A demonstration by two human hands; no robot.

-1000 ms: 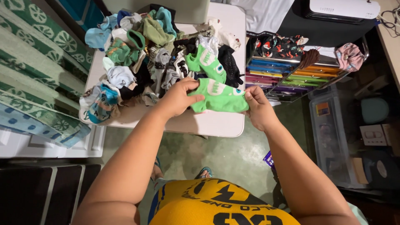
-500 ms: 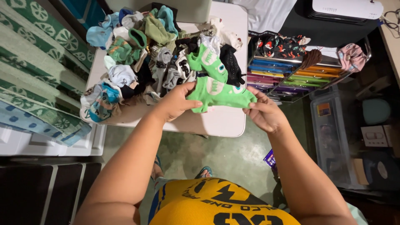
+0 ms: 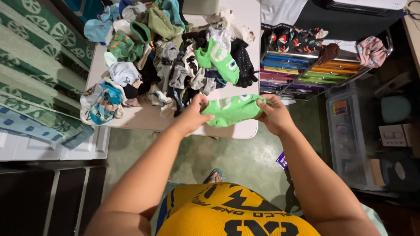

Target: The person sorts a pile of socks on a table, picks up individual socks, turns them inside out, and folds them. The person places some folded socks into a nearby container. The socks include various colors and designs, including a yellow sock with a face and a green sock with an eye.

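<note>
Covering one white tabletop [image 3: 144, 120] is a single heap of mixed socks [image 3: 170, 61], with one bright green sock [image 3: 218, 57] lying on it; a second green sock [image 3: 232, 110] is stretched above the tabletop's near edge, pinched between the closed left hand [image 3: 192, 116] and right hand [image 3: 273, 114].
</note>
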